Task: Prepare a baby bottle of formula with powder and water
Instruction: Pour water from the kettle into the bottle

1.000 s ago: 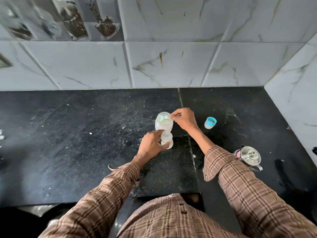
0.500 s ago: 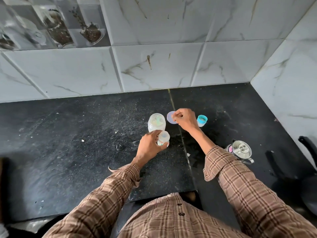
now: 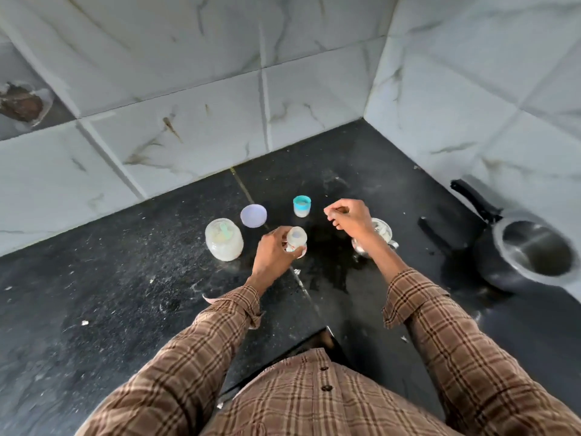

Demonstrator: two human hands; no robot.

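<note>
sleeves (image 3: 220, 313): brown plaid, both forearms reach fwd over the black counter (image 3: 94, 294).
left hand (image 3: 272, 254): wrapped round the baby bottle (image 3: 296, 239), fingers curled on its side, bottle upright on the counter, mouth open, no teat on.
bottle handling (my guess): small clear plastic, light, tips easily w/ little in it; smooth wall, prob slippery if wet. Best hold = round the mid body, low, as the hand has it, so the neck stays free for pouring.
right hand (image 3: 349, 217): fingers pinched loosely together, nothing visible in them, can't tell if sth tiny is held; hovers just above the steel pot.
steel pot (image 3: 385, 236): small, shiny, w/ spout, just right of the bottle, partly hidden by the wrist; likely the water. Stiff, heavier than the bottle if full; take by handle, which I can't see clearly.
powder jar (image 3: 224, 239): clear, lid off, pale scoop lying inside, just left of the bottle, not touching it.
jar lid (image 3: 253, 215): lilac disc, flat on the counter behind jar, apart from it.
teal-ring cap (image 3: 302, 206): the bottle's collar/teat piece by the look, stands alone behind the bottle.
pressure cooker (image 3: 531, 253): open, black handle, far right, well apart.
step (guess): powder seems done, water next; risk = spill at the narrow neck.
</note>
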